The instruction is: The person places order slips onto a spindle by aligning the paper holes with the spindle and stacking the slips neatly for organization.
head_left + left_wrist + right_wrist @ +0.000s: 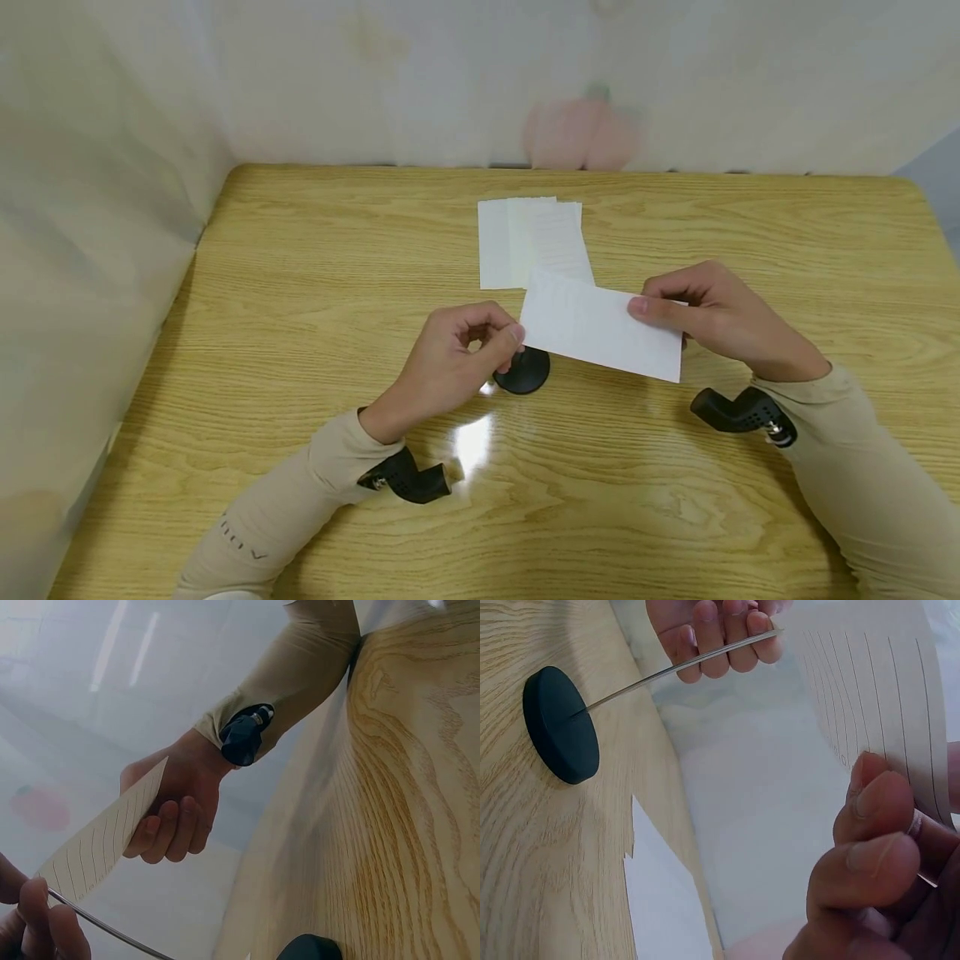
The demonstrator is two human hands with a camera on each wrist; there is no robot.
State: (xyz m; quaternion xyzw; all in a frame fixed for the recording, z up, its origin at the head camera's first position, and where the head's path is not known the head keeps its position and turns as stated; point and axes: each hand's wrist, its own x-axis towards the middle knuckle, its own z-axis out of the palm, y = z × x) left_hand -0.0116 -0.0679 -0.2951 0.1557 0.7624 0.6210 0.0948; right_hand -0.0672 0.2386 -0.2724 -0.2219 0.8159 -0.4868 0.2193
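My right hand (712, 321) pinches the right end of a white paper slip (592, 329), thumb on top. The slip's underside (885, 690) carries printed lines and bows slightly. At its left corner, the thumb and fingertips of my left hand (465, 354) pinch the edge. A thin metal rod (675, 667) rises from a round black base (562, 724) and reaches the left fingertips beside the slip's edge. In the head view the base (525, 371) stands on the table below the left hand. Whether the rod's tip pierces the slip is hidden.
Behind the held slip, several overlapping white papers (495, 246) lie on the wooden table (337, 250). A pale curtain (375, 83) hangs along the back and left sides. Each wrist carries a black camera mount (412, 479).
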